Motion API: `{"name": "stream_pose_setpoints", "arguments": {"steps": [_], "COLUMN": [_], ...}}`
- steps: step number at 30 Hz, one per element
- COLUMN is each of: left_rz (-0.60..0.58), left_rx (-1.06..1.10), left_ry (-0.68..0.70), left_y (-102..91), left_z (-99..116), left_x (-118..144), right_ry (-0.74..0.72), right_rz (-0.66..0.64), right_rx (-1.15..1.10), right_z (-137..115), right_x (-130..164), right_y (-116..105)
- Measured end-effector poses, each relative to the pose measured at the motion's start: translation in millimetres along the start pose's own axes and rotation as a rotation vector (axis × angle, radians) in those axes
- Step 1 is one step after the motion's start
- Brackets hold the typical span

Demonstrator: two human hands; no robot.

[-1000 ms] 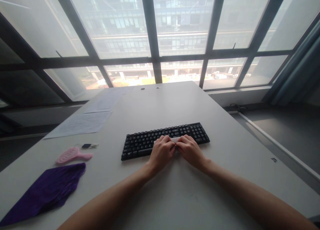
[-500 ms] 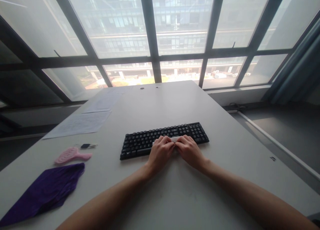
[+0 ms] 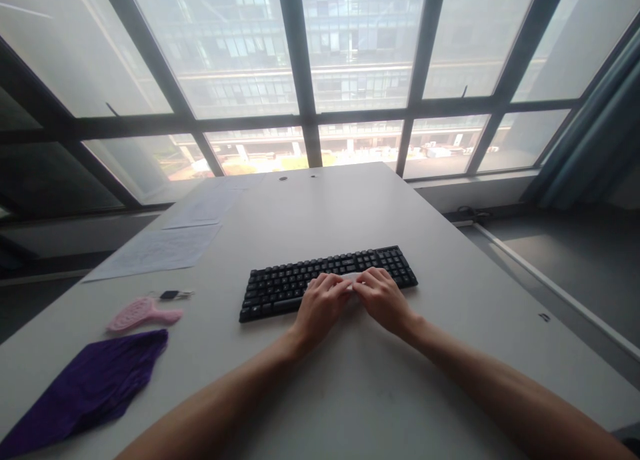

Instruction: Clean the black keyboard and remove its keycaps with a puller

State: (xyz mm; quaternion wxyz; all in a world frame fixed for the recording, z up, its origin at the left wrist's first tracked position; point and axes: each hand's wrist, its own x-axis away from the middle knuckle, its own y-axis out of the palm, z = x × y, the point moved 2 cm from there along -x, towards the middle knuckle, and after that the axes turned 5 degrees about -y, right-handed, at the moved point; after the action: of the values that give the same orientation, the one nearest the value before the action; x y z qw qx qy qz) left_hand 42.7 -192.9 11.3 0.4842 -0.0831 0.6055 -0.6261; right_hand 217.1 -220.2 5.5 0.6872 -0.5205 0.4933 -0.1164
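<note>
A black keyboard (image 3: 280, 287) lies slightly askew on the white table. My left hand (image 3: 324, 307) is closed over its front edge, right of the middle, with the fingers bent round a small white item (image 3: 351, 278). On the other side my right hand (image 3: 384, 301) has its fingers curled on the same item. Both hands nearly meet, thumbs close together. The white item rests over the keys; most of it hides under my fingers, and its kind cannot be made out.
To the left lie a pink hairbrush (image 3: 140, 315), a small black object with a pale end (image 3: 173, 295) and a purple cloth (image 3: 95, 383). Paper sheets (image 3: 155, 250) spread along the table's left edge. Tall windows (image 3: 360, 47) stand beyond the table (image 3: 320, 213).
My thumbs have parted slightly, and the white item now looks more arched between the hands. The keyboard stays in place; the view has shifted a little.
</note>
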Motion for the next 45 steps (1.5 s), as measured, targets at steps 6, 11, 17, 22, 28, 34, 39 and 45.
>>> {"name": "stream_pose_setpoints", "arguments": {"steps": [6,11,17,22,28,34,39,45], "left_rz": [-0.045,-0.059,-0.069,-0.102,-0.143,-0.129,-0.124,-0.131], "left_rx": [0.009,0.022,0.041,0.04,0.038,0.05,0.062,0.045], "left_ry": [0.03,0.032,0.066,0.099,0.099,0.11,0.115,0.119], "left_y": [-2.0,-1.1,3.2,4.0,4.4,4.7,5.1,4.9], "left_z": [5.6,4.0,1.6,3.8,4.5,4.5,4.4,4.5], "left_x": [-0.7,0.9,2.5,2.2,2.7,2.3,2.3,2.6], "right_ry": [0.085,0.164,0.19,0.087,0.147,0.149,0.13,0.187], "right_rz": [-0.06,-0.114,-0.146,-0.208,-0.202,-0.211,-0.201,-0.169], "right_rx": [0.064,0.096,0.042,0.002,0.014,0.081,0.137,0.13], "right_z": [13.8,25.9,35.4,30.8,18.0,13.9,16.1,12.6], "right_x": [2.8,6.4,9.0,10.4,10.6,7.9,9.9,10.2], "right_y": [-13.1,-21.6,-32.2,-24.5,-18.6,-19.8,-17.0,-19.6]}}
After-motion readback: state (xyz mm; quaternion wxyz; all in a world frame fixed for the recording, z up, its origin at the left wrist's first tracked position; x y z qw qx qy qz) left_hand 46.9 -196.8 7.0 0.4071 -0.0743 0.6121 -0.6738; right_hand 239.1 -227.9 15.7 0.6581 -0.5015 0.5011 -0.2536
